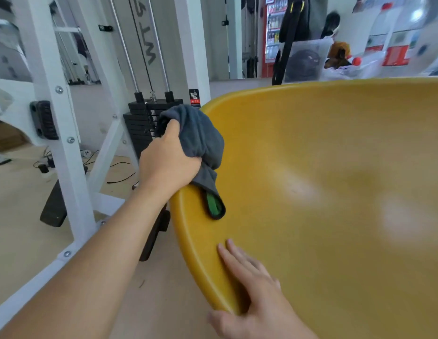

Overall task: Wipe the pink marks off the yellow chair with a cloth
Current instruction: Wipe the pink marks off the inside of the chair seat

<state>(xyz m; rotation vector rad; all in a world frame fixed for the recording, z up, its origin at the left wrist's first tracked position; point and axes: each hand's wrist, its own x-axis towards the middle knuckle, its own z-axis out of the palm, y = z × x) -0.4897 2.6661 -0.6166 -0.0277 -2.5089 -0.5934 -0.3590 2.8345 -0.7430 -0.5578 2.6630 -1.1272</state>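
Chair point(335, 167), yellow, moulded plastic, fills the right half of the view, its curved seat tilted towards the camera. It stands on a pale floor point(25, 216) in a gym, just beside a white weight machine point(51, 99).

The left hand point(169, 162) reaches in from the lower left. Its grip is clenched around a bunched grey cloth point(201, 135) and presses it against the chair's far left rim. A green tag point(213, 204) hangs from the cloth onto the seat. The right hand point(252, 289) is at the near rim, grip released: fingers lie flat on the seat and the thumb sits outside the edge, likely to steady the chair.

No clear pink marks show on the seat. Two pale, blurred patches near the middle could be glare or faint residue; the picture does not settle it. Judging by this, the wiping looks well along. The rim under the cloth is the part in hand, and that spot is hidden.

Far behind the chair, a clear bin point(307, 59) holds something dark, too blurred to name. A red drinks fridge point(271, 33) holds rows of bottles.
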